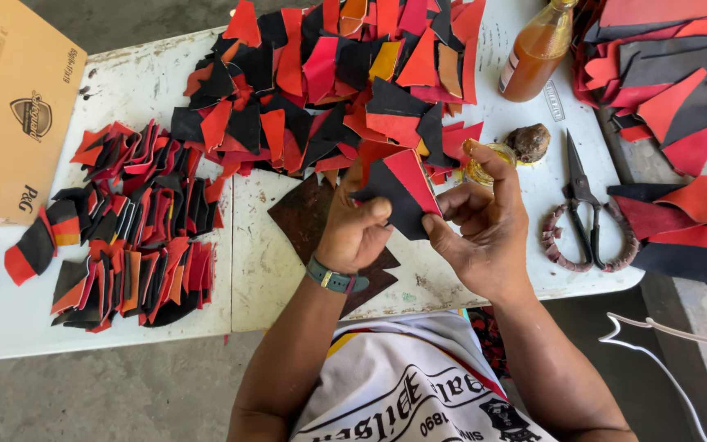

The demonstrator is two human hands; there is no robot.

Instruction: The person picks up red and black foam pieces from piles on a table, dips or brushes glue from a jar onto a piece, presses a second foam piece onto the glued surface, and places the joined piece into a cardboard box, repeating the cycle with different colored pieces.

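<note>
Other things we see on the white worktop (149,90)

We see scissors (584,214) with wrapped handles on the right, a bottle (537,51) of orange liquid behind them, a brown lump (529,142) near a small glass jar (479,170), a cardboard box (11,106) on the left, and a white wire (656,340) on the floor.

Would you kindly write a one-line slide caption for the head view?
Left hand and right hand hold a red-and-black piece over a white table beside scissors.
</note>
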